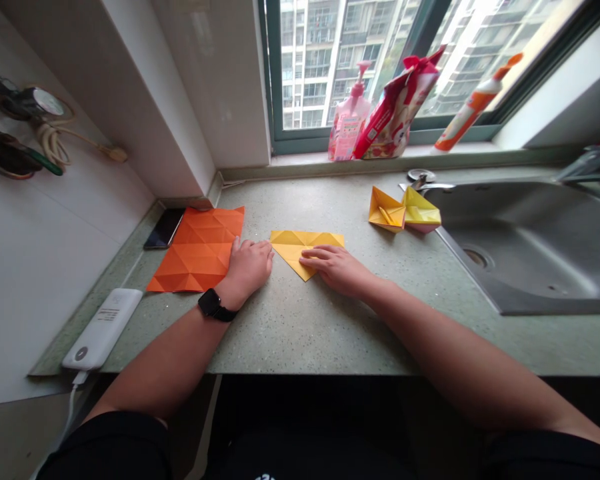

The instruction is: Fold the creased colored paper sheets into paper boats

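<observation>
A yellow sheet of folded paper (293,252) lies on the counter, its point toward me and a creased band along its far edge. My right hand (337,268) rests on its right part, fingers stretched out flat over it. At the paper's left corner is my left hand (250,265), its fingers bent and close together; whether they pinch the corner is hidden. Beside that hand, an orange sheet of creased paper (195,248) lies spread out, its right edge near the hand. A black watch (211,304) is on my left wrist.
Two folded paper boats, one orange-yellow (386,215) and one yellow (424,212), stand by the steel sink (500,303). At left lie a phone (164,229) and a white power bank (104,327) with a cable. A pink pump bottle (349,127), red bag (397,110) and orange-white bottle (473,110) line the windowsill.
</observation>
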The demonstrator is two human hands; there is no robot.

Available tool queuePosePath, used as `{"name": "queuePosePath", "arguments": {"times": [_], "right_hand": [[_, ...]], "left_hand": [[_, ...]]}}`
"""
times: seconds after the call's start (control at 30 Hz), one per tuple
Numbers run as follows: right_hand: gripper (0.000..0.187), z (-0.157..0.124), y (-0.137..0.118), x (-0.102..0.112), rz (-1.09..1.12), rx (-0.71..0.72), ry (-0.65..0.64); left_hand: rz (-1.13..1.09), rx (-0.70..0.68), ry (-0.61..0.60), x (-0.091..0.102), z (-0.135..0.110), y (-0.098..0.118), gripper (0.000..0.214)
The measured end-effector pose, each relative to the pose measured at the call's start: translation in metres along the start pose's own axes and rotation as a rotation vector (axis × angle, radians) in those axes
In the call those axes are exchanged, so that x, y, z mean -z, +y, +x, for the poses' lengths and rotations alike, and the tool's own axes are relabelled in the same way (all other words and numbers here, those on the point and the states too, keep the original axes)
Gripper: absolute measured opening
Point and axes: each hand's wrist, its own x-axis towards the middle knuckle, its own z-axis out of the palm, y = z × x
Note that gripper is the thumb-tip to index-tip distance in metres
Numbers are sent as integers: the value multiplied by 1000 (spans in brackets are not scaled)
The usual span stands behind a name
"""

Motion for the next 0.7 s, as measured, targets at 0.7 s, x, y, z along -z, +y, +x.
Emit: {"name": "queuePosePath", "arguments": {"times": [0.7], "right_hand": [[47,0,-2,1,-32,-1,-7]], "left_hand": [[-104,-124,-303,-14,-2,-7,66]]}}
